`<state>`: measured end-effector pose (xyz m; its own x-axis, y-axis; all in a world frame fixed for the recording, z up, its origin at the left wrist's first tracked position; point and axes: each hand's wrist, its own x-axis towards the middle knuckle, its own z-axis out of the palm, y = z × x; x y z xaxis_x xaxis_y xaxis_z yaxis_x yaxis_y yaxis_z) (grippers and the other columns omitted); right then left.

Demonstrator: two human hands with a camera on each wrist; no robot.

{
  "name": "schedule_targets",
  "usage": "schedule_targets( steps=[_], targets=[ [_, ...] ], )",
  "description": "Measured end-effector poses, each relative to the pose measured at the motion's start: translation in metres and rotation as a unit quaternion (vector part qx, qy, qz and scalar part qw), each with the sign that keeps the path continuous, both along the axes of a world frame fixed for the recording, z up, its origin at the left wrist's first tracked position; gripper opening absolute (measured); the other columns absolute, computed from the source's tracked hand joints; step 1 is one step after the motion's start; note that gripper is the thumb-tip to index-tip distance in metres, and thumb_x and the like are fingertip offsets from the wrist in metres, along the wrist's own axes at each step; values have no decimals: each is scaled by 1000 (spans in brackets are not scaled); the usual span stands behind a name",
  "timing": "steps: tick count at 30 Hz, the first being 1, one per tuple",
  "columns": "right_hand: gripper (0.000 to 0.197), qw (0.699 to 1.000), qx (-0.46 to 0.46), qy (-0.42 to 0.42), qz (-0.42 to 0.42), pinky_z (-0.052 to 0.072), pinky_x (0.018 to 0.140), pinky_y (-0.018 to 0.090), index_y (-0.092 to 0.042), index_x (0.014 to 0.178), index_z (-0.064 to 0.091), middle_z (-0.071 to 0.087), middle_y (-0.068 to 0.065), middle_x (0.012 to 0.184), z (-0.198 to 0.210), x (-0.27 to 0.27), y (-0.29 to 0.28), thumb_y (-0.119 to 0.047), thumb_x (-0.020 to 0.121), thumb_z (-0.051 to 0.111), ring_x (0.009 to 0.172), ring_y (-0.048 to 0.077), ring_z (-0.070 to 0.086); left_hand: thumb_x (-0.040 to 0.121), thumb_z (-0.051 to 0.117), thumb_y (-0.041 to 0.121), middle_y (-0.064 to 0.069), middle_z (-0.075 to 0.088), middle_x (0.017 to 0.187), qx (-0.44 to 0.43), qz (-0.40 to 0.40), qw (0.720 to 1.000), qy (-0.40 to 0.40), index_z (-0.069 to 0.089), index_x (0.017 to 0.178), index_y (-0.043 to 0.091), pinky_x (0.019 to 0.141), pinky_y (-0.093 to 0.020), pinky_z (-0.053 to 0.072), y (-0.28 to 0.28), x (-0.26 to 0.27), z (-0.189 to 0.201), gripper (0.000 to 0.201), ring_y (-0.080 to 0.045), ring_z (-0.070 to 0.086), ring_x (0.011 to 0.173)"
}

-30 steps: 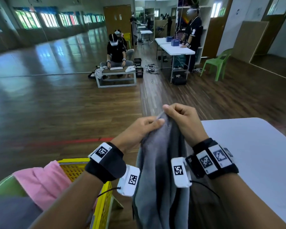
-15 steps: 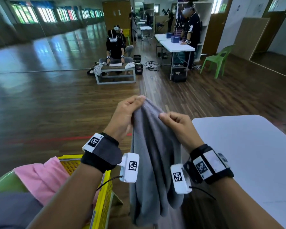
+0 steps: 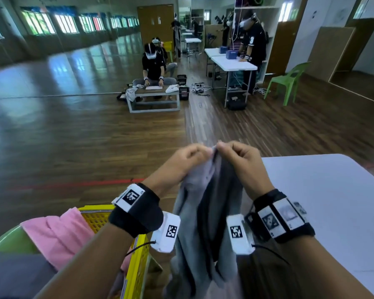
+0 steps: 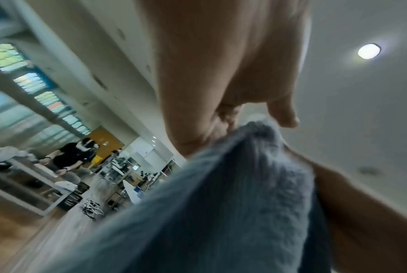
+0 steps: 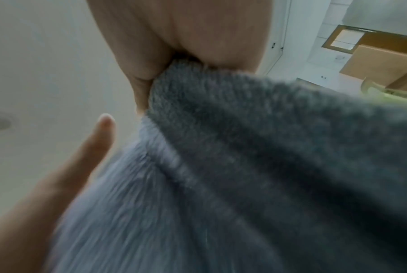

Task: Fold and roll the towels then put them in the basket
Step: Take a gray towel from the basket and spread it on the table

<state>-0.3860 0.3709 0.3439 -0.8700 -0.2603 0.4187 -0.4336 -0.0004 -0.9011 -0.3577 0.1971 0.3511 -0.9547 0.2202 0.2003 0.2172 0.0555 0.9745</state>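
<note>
A grey towel (image 3: 205, 223) hangs in the air in front of me, bunched into long folds. My left hand (image 3: 188, 158) and my right hand (image 3: 235, 156) pinch its top edge side by side, knuckles almost touching. Fluffy grey towel (image 4: 221, 203) fills the left wrist view under the curled fingers. In the right wrist view the towel (image 5: 256, 157) is gripped between thumb and palm. A yellow plastic basket (image 3: 136, 262) stands low on the left, below my left forearm, with a pink towel (image 3: 58, 234) draped over its rim.
A white table (image 3: 333, 212) lies to the right of the hanging towel. A green chair edge (image 3: 9, 240) shows beside the basket. Wooden floor stretches ahead, where people work at a low table (image 3: 153, 98) and a white folding table (image 3: 231, 63).
My hands, apart half a second ago with the left raised higher, have come together at the towel's top edge. The towel now hangs narrower between my wrists.
</note>
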Motion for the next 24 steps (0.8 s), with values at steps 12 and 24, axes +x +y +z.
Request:
schedule_targets(
  steps=[12,24],
  targets=[
    [43,999,11,36,-4,36,58,32,6,64,52,48,9,60,17,-8,3,-25,90,65,60,16,41,87,61,31,-10,64,92,-11,-5,1000,-10,66,94,1,80,-35,42,10,-8,-11,32,-17,54,87],
    [35,998,35,51,-22,38,60,25,-3,64,59,53,4,60,22,-5,-2,-25,90,66,62,7,47,90,58,24,-16,67,106,-1,-40,999,-4,70,98,3,85,-33,47,2,-13,10,25,-20,59,97]
  ],
)
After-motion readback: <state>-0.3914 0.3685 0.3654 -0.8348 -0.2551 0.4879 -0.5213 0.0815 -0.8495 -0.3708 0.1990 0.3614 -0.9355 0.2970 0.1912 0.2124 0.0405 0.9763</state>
